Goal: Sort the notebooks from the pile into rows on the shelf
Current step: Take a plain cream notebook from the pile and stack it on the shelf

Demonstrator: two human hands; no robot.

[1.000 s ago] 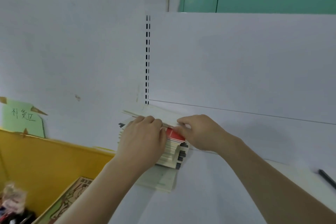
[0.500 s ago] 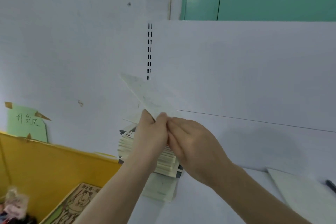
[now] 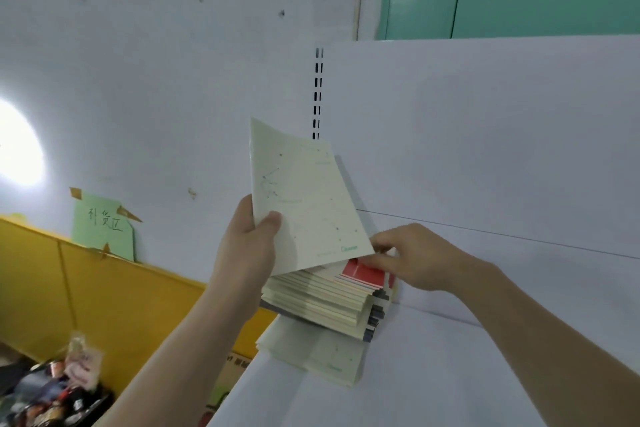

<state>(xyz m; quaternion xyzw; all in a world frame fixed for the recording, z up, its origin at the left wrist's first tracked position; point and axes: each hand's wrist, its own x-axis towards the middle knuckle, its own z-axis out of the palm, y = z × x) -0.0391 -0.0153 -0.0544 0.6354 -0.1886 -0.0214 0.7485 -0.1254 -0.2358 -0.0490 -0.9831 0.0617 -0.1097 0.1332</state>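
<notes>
A pile of thin notebooks [image 3: 318, 298] lies at the left end of the white shelf [image 3: 450, 374], its top showing a red cover [image 3: 363, 272]. My left hand [image 3: 249, 246] grips a pale cream notebook [image 3: 304, 198] by its lower left edge and holds it upright above the pile. My right hand [image 3: 415, 258] pinches that notebook's lower right corner, just over the red cover. Another cream notebook [image 3: 329, 357] lies flat under the pile, sticking out toward me.
The white shelf back panel [image 3: 485, 135] rises behind the pile, with a slotted upright [image 3: 318, 94] at its left edge. A yellow bin wall [image 3: 69, 288] with a green paper label [image 3: 102, 227] stands at left, cluttered items [image 3: 55, 395] below.
Both hands were on top of the pile, then lifted the cream notebook off it. Now the notebook stands upright, face toward me, and my right hand has dropped to its lower corner.
</notes>
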